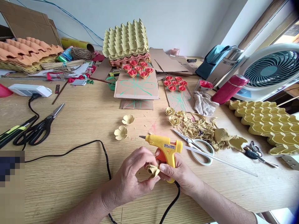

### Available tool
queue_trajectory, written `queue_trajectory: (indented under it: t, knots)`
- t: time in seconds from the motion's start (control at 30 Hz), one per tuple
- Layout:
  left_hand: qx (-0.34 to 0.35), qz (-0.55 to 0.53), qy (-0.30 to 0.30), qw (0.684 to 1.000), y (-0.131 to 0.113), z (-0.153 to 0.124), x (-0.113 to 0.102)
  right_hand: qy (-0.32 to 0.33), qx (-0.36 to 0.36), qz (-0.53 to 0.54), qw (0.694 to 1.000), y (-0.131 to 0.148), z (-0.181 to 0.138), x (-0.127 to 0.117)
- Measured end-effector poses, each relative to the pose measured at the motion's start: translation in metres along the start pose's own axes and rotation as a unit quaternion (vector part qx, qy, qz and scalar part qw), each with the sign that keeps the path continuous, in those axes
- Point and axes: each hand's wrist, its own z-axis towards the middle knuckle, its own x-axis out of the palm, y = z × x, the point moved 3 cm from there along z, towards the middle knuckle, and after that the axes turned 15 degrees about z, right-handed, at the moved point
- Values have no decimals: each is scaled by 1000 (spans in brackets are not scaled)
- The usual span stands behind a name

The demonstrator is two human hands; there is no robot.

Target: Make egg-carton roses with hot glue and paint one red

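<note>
My right hand (181, 174) is wrapped round the handle of a yellow glue gun (163, 146), whose nozzle points left and whose clear glue stick juts out to the right. My left hand (134, 175) pinches a small rolled piece of egg-carton paper (153, 170), and my right thumb also presses on it. Two flat paper flowers (121, 133) lie just beyond the gun, and rolled paper roses (174, 119) lie further right.
White-handled scissors (198, 149) and a heap of carton scraps (210, 130) lie right of the gun. Black scissors (38, 129) rest at left. The gun's black cord (106, 158) loops across the wooden table (77, 174). Egg trays (266, 121), red roses on cardboard (137, 70), a fan (271, 67).
</note>
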Motion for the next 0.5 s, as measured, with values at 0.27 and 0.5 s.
queue_trajectory:
  t: [0.27,0.5]
  knots:
    - [-20,5,14,1000,1,-3,-2,-7,4,0,1000,-1,0,-2]
    - [-1,21,6,1000,0,-2,-3,-3,0,-3,1000,1,0,0]
